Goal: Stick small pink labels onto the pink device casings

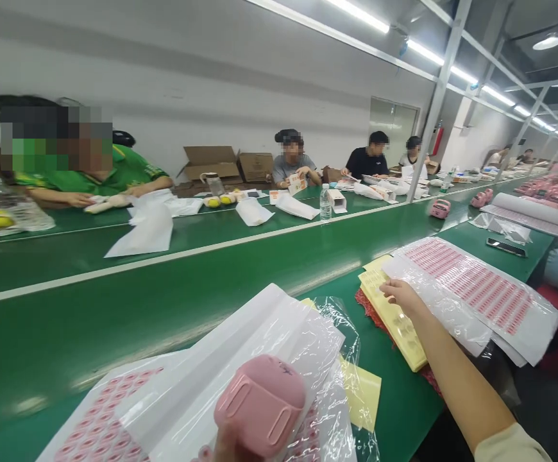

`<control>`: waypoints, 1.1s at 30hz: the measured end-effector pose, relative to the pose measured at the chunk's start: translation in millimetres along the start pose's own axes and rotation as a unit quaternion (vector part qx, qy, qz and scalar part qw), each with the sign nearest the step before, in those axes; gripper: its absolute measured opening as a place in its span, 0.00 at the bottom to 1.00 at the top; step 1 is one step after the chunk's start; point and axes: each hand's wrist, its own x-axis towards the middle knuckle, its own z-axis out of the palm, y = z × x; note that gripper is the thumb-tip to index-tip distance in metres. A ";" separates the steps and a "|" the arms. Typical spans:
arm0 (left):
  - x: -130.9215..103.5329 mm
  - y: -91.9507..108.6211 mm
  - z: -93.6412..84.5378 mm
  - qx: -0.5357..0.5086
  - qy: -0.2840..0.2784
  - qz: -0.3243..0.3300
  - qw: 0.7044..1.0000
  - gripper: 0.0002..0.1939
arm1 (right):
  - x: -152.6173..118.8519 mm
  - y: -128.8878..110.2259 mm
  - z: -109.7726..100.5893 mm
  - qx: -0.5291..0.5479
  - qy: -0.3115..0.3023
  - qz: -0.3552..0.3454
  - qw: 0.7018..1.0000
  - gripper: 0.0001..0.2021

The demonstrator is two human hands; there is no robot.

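Observation:
At the bottom of the head view, my left hand (227, 441) holds a rounded pink plastic casing (262, 404) with two raised oblong outlines. Only part of that hand shows; the casing is above white sheets (240, 333) and clear film. My right hand (401, 296) reaches over a stack of yellow sticker sheets (406, 343) bearing round clear shapes. Its fingers are bent together at the upper part of the stack. Whatever they pinch, if anything, is too small to make out. Under the yellow stack lies a red textured piece (370, 309).
Sheets of pink-red printed labels (471, 282) lie to the right, with a phone (506, 248) beyond. A green conveyor belt (163, 301) runs across, with pink casings (439, 208) farther along. Several co-workers sit opposite, near white bags (147, 231) and a bottle (326, 204).

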 end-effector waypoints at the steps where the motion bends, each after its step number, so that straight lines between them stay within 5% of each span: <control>1: -0.2 -1.8 0.6 -0.006 -0.003 0.019 1.000 0.33 | -11.6 -4.9 11.0 0.013 -0.026 -0.019 0.999 0.09; 7: -6.2 -7.2 8.5 0.005 -0.014 0.102 0.995 0.33 | -92.3 -23.8 91.3 0.088 -0.292 -0.142 0.942 0.12; 10: -9.2 -9.1 12.1 -0.002 -0.032 0.113 0.993 0.29 | -112.0 -25.4 118.5 0.047 -0.348 -0.154 0.924 0.10; 25: -13.8 -9.4 17.0 -0.019 -0.033 0.110 0.993 0.29 | -114.0 -28.4 126.4 -0.054 -0.329 -0.163 0.929 0.05; 29: -14.7 -9.3 16.9 -0.028 -0.024 0.100 0.994 0.28 | -118.3 -14.1 132.4 -0.096 -0.231 -0.310 0.917 0.02; 33: -16.2 -6.6 16.1 -0.037 -0.037 0.096 0.994 0.26 | -135.1 -2.1 132.3 -0.128 -0.128 -0.514 0.838 0.05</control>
